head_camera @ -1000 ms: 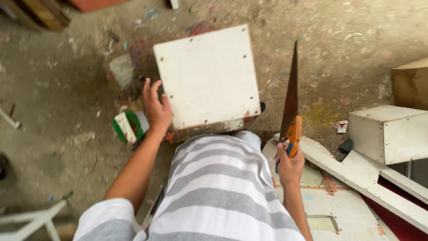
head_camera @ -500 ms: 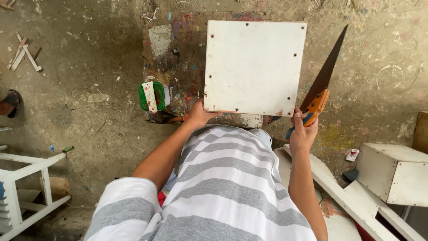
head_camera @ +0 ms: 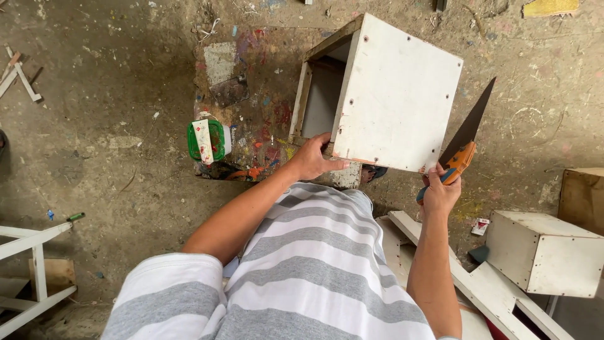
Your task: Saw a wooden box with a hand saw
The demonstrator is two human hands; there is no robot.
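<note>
A white wooden box [head_camera: 396, 101], open on its left side, stands tilted on the dirty concrete floor in front of me. My left hand [head_camera: 313, 157] grips its lower left corner. My right hand [head_camera: 440, 192] is closed on the orange handle of a hand saw [head_camera: 467, 131]; the dark blade points up and to the right, just beside the box's right edge. Whether the blade touches the box I cannot tell. My striped grey and white clothing fills the bottom of the view.
A green and white container [head_camera: 207, 140] sits on a paint-stained patch of floor left of the box. A second white box [head_camera: 544, 252] and white boards [head_camera: 484, 277] lie at the lower right. A white wooden frame [head_camera: 28, 271] stands at the lower left.
The box has been tipped and turned, so its open side now shows. My left hand moved from its left edge to its lower corner. The saw stays beside the right edge.
</note>
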